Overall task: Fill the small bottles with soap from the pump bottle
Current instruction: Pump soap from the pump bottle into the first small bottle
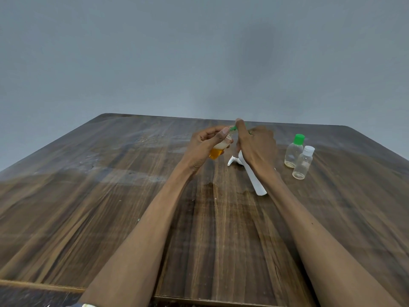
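Note:
My left hand (207, 144) grips a small clear bottle (218, 150) with orange soap in it, tilted above the table. My right hand (254, 144) pinches a green cap (232, 128) just above that bottle's neck. A white pump head with its long tube (254, 180) lies flat on the table, partly hidden under my right wrist. Two more small clear bottles stand at the right: one with a green cap (294, 152) and one with a white cap (303, 162). The pump bottle's body is out of sight.
The dark wooden table (132, 196) runs to a plain grey wall behind it. Its front edge crosses the bottom of the view. The two capped bottles stand close to my right forearm.

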